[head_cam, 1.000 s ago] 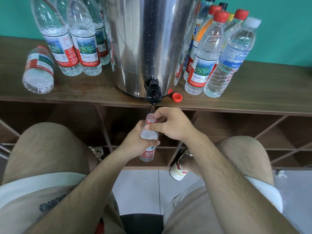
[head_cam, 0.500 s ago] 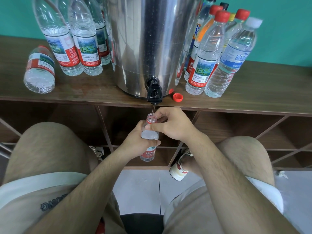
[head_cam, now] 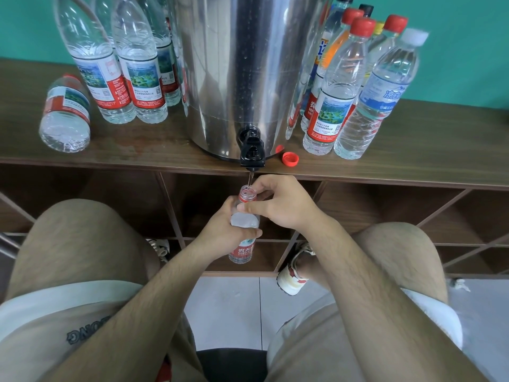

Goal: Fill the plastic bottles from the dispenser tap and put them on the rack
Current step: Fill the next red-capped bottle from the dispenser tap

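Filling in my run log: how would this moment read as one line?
stage: filling | left hand: grips bottle body | right hand: holds neck | tap: thin stream into mouth | red cap: loose beside tap

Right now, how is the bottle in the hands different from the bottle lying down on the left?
The held bottle stands upright under the tap; the lying bottle rests on its side on the wooden top. The held bottle is gripped by the left hand and right hand; the lying bottle is untouched. Both are clear plastic with red labels.
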`<state>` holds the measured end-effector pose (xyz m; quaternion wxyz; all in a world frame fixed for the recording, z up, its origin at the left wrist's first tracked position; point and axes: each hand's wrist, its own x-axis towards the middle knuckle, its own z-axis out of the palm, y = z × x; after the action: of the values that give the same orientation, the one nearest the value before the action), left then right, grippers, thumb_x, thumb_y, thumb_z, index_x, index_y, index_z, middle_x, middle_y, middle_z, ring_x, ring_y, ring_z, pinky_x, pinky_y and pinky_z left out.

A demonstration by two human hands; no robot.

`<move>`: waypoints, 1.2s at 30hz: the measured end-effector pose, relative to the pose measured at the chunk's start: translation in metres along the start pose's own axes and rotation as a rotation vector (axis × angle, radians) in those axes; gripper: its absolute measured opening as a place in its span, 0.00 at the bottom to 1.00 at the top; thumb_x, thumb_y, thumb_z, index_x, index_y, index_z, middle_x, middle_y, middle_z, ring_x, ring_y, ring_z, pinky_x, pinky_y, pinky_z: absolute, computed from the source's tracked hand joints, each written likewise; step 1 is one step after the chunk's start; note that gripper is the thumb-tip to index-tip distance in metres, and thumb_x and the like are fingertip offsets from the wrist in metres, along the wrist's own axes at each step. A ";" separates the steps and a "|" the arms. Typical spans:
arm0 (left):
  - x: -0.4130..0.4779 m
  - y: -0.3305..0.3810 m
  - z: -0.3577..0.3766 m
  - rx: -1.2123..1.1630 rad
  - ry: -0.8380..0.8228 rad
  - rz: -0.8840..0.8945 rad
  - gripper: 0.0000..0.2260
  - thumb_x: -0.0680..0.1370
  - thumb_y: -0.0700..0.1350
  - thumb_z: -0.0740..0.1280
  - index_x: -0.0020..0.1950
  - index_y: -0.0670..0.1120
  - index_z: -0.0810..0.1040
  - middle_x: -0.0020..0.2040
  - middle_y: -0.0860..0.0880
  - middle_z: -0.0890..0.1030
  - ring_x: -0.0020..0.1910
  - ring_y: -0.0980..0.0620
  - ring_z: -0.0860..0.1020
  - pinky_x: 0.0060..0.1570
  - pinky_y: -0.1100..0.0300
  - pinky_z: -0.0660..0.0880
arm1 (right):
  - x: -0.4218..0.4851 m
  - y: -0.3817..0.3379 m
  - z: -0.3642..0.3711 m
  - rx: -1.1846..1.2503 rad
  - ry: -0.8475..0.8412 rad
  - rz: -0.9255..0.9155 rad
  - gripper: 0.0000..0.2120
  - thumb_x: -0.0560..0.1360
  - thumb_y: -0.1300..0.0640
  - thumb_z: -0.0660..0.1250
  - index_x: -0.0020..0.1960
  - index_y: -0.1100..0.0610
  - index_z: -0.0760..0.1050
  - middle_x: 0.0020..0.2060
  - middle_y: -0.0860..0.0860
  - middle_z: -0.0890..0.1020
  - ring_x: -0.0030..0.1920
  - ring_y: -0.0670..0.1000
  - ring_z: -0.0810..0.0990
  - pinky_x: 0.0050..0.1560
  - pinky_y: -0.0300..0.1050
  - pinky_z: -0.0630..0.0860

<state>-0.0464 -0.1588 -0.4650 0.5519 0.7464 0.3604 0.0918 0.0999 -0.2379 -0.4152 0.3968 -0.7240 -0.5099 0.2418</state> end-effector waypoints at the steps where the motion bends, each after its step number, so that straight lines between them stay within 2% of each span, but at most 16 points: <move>1: 0.000 0.000 0.000 -0.001 -0.001 0.000 0.36 0.74 0.45 0.80 0.76 0.54 0.64 0.61 0.54 0.76 0.59 0.53 0.76 0.59 0.55 0.76 | 0.000 0.000 0.000 0.002 0.001 0.002 0.10 0.69 0.49 0.82 0.45 0.51 0.85 0.42 0.45 0.87 0.44 0.46 0.85 0.52 0.58 0.83; 8: 0.001 -0.002 0.000 -0.013 -0.006 0.001 0.36 0.73 0.45 0.80 0.75 0.55 0.64 0.60 0.55 0.76 0.60 0.52 0.77 0.58 0.56 0.76 | 0.000 0.001 0.001 -0.003 0.001 0.009 0.10 0.69 0.49 0.82 0.45 0.50 0.85 0.42 0.45 0.87 0.44 0.46 0.85 0.52 0.56 0.83; 13: 0.000 -0.001 -0.001 0.000 -0.008 -0.001 0.36 0.73 0.46 0.80 0.76 0.54 0.64 0.63 0.53 0.76 0.61 0.52 0.77 0.63 0.51 0.77 | 0.000 0.002 0.001 -0.007 0.002 0.001 0.09 0.69 0.48 0.82 0.44 0.49 0.85 0.41 0.44 0.87 0.43 0.45 0.85 0.50 0.55 0.84; 20: -0.001 0.000 -0.001 0.008 -0.014 0.000 0.37 0.73 0.46 0.80 0.76 0.54 0.63 0.63 0.52 0.76 0.62 0.51 0.77 0.62 0.51 0.77 | 0.001 0.003 0.001 -0.015 0.000 -0.003 0.10 0.68 0.47 0.82 0.45 0.49 0.85 0.41 0.43 0.87 0.43 0.45 0.85 0.50 0.57 0.84; 29: -0.003 0.001 -0.001 0.020 -0.012 0.001 0.37 0.74 0.46 0.80 0.76 0.53 0.63 0.65 0.51 0.76 0.64 0.50 0.77 0.65 0.49 0.77 | 0.001 0.004 0.000 -0.012 -0.007 -0.006 0.09 0.69 0.47 0.82 0.44 0.49 0.85 0.41 0.43 0.87 0.43 0.45 0.85 0.48 0.53 0.84; 36: -0.004 0.002 -0.002 0.007 -0.014 0.005 0.35 0.74 0.45 0.80 0.75 0.53 0.64 0.63 0.52 0.77 0.61 0.51 0.77 0.60 0.55 0.76 | 0.001 0.005 0.002 0.010 -0.006 0.001 0.10 0.68 0.48 0.83 0.45 0.49 0.85 0.42 0.44 0.87 0.44 0.46 0.85 0.52 0.57 0.83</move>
<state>-0.0494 -0.1602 -0.4617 0.5515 0.7499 0.3549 0.0866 0.1014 -0.2374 -0.4198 0.3988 -0.7214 -0.5095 0.2470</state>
